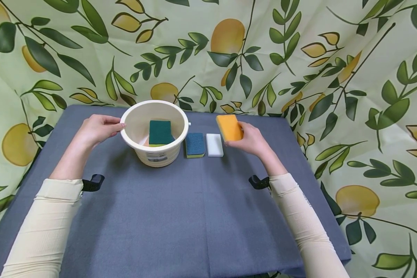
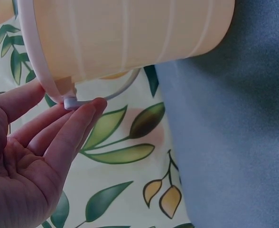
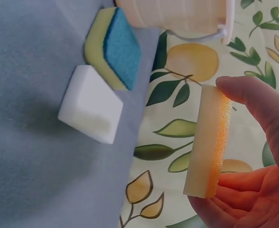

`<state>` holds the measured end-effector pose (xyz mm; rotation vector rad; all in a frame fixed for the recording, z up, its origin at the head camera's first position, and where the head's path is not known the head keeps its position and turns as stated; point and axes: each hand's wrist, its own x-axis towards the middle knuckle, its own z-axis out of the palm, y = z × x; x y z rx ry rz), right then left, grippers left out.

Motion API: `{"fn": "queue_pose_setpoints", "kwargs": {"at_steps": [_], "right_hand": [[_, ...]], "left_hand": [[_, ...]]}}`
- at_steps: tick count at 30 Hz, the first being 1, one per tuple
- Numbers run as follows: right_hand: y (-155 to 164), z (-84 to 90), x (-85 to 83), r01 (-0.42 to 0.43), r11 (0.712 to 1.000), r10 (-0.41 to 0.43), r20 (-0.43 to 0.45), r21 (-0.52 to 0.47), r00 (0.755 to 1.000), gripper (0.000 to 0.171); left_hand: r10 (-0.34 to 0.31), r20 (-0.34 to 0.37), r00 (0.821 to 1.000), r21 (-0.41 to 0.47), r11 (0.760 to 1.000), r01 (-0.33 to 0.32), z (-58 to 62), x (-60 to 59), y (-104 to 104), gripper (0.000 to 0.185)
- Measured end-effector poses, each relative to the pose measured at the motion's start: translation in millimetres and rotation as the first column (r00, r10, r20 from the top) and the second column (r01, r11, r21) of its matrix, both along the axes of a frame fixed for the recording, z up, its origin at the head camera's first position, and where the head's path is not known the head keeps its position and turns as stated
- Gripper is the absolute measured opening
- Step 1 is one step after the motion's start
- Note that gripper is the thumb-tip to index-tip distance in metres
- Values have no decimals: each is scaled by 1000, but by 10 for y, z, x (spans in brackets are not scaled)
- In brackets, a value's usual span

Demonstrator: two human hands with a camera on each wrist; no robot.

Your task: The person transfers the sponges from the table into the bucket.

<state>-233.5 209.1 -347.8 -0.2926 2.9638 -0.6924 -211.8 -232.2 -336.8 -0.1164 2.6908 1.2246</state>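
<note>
Near the bottom of the frame we see two cream sleeves running up over the grey-blue table cloth (image 1: 194, 216), one arm at each side. Left of centre, our left hand (image 1: 97, 129) rests against the rim of one cream bucket (image 1: 154, 133); the wrist view shows its fingers (image 2: 70, 135) straight and close together, tips touching the handle pivot. Right of centre, our right hand (image 1: 251, 139) lifts one orange sponge (image 1: 229, 127) off the cloth, thumb and fingers clamped on its edges. We count four sponges: the orange one held, one blue-topped sponge (image 1: 195, 145) just right of the bucket, one white sponge (image 1: 214, 145) beside it, one green sponge (image 1: 160, 133) inside the bucket. Behind, a lemon-print backdrop (image 1: 229, 50) fills the upper frame.
</note>
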Motion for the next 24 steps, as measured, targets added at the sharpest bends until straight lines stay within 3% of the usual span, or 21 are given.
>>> {"fn": "queue_pose_setpoints", "kwargs": {"at_steps": [16, 24], "right_hand": [[-226, 213, -66, -68, 998, 68, -38, -14, 997, 82], [-376, 308, -91, -102, 994, 101, -25, -29, 995, 89]], "left_hand": [[-4, -1, 1000, -5, 1000, 4, 2, 5, 2, 60], [-3, 2, 1000, -10, 1000, 3, 2, -4, -4, 60]]}}
